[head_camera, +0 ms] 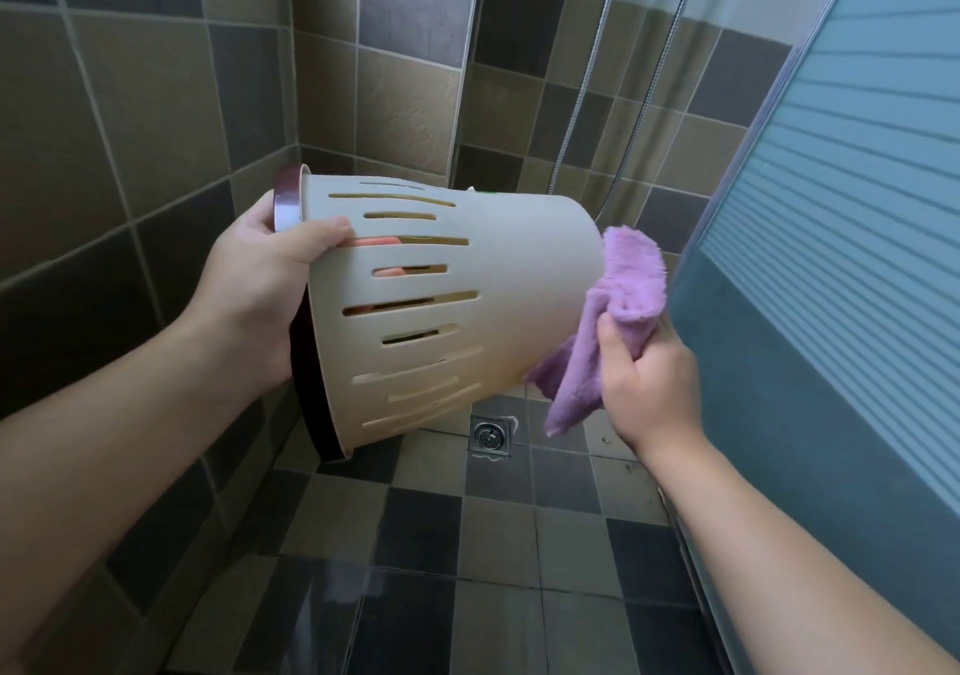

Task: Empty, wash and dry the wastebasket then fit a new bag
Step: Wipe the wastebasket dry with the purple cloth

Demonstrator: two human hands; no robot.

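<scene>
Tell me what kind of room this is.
Most likely a bathroom shower stall: a floor drain set in the checkered tiled floor, a shower hose hanging down the tiled wall, and a frosted glass panel on the right.

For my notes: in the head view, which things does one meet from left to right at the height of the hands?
Left hand → wastebasket → purple cloth → right hand → glass door.

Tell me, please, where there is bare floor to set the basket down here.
Bare tiles lie below the basket, between the left wall and the glass door, nearer than the drain. The far corner is tighter: drain and hose. Both the left hand and right hand are full, the right with the cloth.
</scene>
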